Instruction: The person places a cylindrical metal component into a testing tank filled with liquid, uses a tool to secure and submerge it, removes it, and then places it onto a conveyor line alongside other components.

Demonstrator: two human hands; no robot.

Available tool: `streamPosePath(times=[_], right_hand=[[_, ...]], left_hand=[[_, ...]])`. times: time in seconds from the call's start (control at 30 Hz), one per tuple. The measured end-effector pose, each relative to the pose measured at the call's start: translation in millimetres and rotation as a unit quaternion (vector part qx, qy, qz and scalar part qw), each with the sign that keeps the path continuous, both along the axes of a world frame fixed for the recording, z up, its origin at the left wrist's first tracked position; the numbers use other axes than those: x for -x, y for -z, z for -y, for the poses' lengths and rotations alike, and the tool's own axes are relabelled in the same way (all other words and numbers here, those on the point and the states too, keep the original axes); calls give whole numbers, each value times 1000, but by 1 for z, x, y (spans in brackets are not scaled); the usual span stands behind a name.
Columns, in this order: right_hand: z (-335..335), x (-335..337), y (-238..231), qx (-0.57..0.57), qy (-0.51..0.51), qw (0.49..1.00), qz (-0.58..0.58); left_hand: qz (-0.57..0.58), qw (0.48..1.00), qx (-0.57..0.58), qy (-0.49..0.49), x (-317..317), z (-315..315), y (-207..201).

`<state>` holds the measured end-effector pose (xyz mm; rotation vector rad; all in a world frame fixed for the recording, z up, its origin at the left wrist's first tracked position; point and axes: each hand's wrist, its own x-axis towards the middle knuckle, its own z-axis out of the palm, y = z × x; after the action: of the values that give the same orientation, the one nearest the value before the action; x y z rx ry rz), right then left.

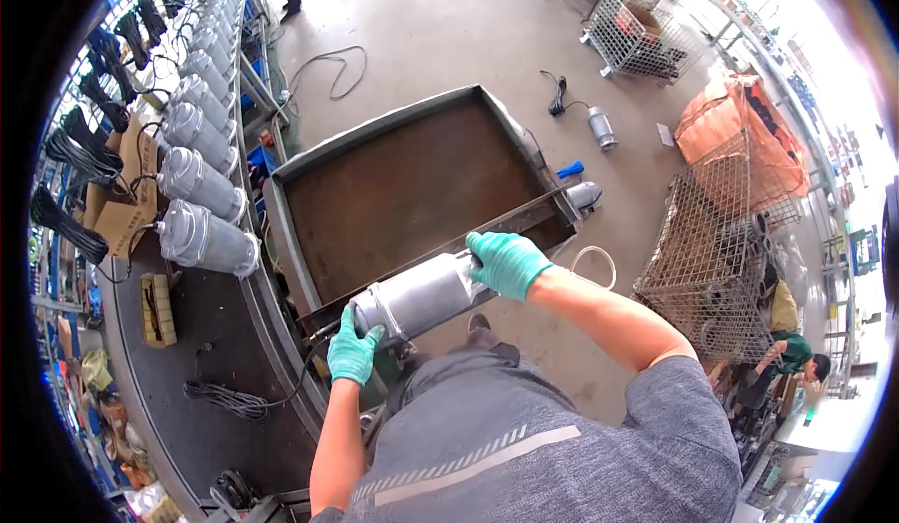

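A grey cylindrical motor pump (417,296) lies sideways in front of me, over the near edge of a rectangular metal tank (304,289). My left hand (352,351), in a green glove, grips its flanged left end. The green-gloved right hand (510,265) is closed around the other end, hiding part of it. A black cable (302,381) trails from near the left end to a coil on the dark bench (187,429). The tank's inside is brown; whether that is water or bare metal I cannot tell.
Several similar grey pumps (208,238) stand in a row along the left line, with black cable coils. A yellow block (157,310) sits on the bench. Another pump (601,128) lies on the floor. Wire cages (702,242), an orange bag (740,130) and a person (796,354) are right.
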<state>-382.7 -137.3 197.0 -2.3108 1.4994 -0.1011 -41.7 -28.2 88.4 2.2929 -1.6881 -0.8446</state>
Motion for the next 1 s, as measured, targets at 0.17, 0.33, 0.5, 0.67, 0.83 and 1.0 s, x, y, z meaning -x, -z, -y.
streamPosePath(times=[0.17, 0.33, 0.5, 0.67, 0.83, 1.0], right_hand=[[5, -5, -4, -5, -16, 999, -29], [9, -7, -2, -13, -15, 998, -53], [9, -8, 0, -10, -8, 999, -48], [13, -9, 3, -17, -2, 998, -52], [12, -9, 2, -12, 3, 999, -49], [10, -11, 0, -11, 6, 999, -48]], left_hand=[[-54, 998, 24, -9, -2, 3, 6], [-100, 994, 31, -20, 0, 8, -1], [-145, 988, 30, -35, 0, 12, -8], [-158, 986, 29, -37, -3, 13, -1], [-147, 988, 38, -34, -2, 14, -4], [-135, 990, 38, -29, -2, 13, -6]])
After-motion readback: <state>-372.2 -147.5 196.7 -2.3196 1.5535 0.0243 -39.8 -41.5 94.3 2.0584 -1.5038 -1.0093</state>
